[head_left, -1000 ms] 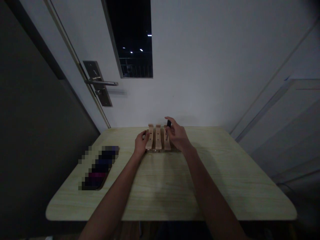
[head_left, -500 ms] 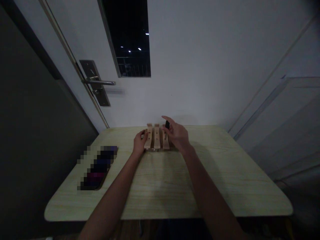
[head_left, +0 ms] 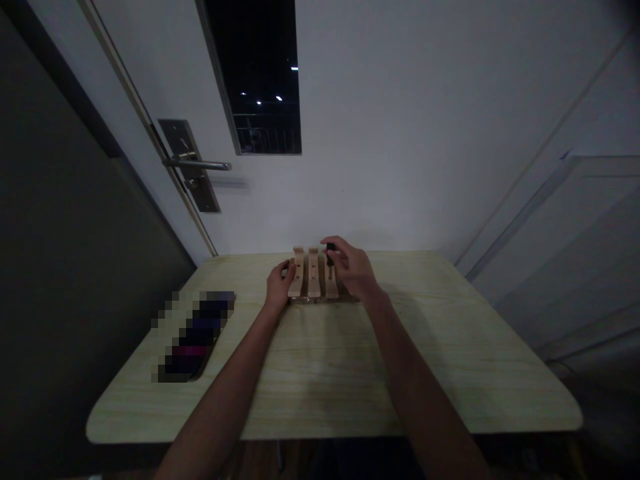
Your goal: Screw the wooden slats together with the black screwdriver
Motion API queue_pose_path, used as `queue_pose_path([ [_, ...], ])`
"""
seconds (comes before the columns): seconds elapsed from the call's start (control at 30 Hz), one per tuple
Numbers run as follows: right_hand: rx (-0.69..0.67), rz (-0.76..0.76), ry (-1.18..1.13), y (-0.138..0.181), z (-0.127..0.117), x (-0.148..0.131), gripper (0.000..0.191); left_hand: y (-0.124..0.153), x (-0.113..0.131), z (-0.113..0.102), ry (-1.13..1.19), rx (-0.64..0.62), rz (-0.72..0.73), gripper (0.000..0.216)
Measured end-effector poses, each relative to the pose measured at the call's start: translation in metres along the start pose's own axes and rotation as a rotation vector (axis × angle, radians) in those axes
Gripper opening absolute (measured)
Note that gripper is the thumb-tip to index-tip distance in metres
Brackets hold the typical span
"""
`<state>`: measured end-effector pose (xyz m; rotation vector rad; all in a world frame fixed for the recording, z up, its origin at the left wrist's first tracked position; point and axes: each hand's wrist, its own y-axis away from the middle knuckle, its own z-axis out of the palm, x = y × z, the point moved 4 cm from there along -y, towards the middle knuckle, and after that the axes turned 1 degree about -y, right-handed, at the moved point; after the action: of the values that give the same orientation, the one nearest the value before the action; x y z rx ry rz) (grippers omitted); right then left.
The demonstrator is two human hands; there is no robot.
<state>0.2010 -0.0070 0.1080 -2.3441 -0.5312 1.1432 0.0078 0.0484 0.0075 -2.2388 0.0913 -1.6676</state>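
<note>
Near the table's far edge lies a wooden hook rack (head_left: 313,283): a brown base bearing three pale curved strips with small dark screw holes. At its left end, my left hand (head_left: 279,285) is closed on the base, thumb on top beside the leftmost strip. My right hand (head_left: 356,270) pinches the black handle of a small screwdriver (head_left: 331,255). The screwdriver stands upright over the rightmost strip, its thin shaft pointing down at a screw hole. Whether the tip sits in a screw is too small to tell. The right hand partly hides the rack's right end.
The rack lies on a pale wood-grain table (head_left: 310,373) with rounded front corners. On the left lies a dark, pixelated phone-like object (head_left: 200,337). A white door (head_left: 390,147) with a lever handle (head_left: 200,164) and a narrow dark window rises behind the table.
My right hand has shifted slightly left and its fingers have re-gripped the screwdriver, which now stands more upright over the rightmost strip. My left hand stays in place.
</note>
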Motion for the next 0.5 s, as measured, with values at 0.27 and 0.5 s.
queue_pose_path([
  [0.27,0.104,0.091,-0.05,-0.0016,-0.0015,0.0077,0.024,-0.0011,-0.0017,-0.0005,-0.023,0.016,-0.007,0.044],
  [0.5,0.086,-0.034,0.109,0.0,-0.0049,0.0043,0.028,0.0,-0.0019,0.0005,-0.007,-0.012,0.011,0.048],
])
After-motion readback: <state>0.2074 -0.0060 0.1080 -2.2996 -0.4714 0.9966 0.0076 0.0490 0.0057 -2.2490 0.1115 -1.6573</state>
